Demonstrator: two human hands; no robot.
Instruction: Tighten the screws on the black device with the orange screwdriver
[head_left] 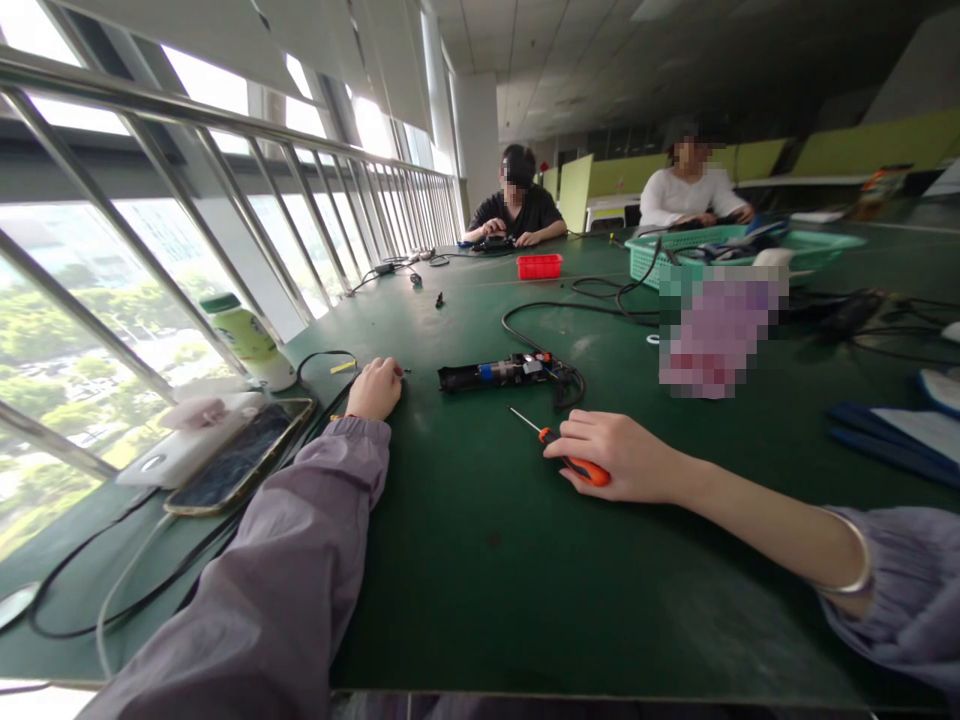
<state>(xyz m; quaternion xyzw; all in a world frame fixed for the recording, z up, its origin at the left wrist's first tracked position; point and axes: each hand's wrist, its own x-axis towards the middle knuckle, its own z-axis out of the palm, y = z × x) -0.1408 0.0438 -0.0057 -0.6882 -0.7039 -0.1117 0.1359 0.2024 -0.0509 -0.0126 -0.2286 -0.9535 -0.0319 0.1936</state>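
My right hand (630, 455) is wrapped round the orange and black handle of a screwdriver (592, 470). Its thin metal blade points up and left, clear of the device in front. That device (495, 374) is a black, tube-like unit with a blue band, exposed parts at its right end and a black cable. It lies on the green table (465, 560). To its left, my left hand (375, 388) rests on the table with curled fingers. A tiny dark piece (407, 372) shows by the fingertips; whatever they pinch is hidden.
Left of my arm are a phone (244, 455), a white box-like device (191, 440), a green-capped bottle (247, 340) and cables. Farther off are a red box (538, 266) and a green basket (645, 258). Two people sit across the table; a metal railing (225, 150) runs along the left.
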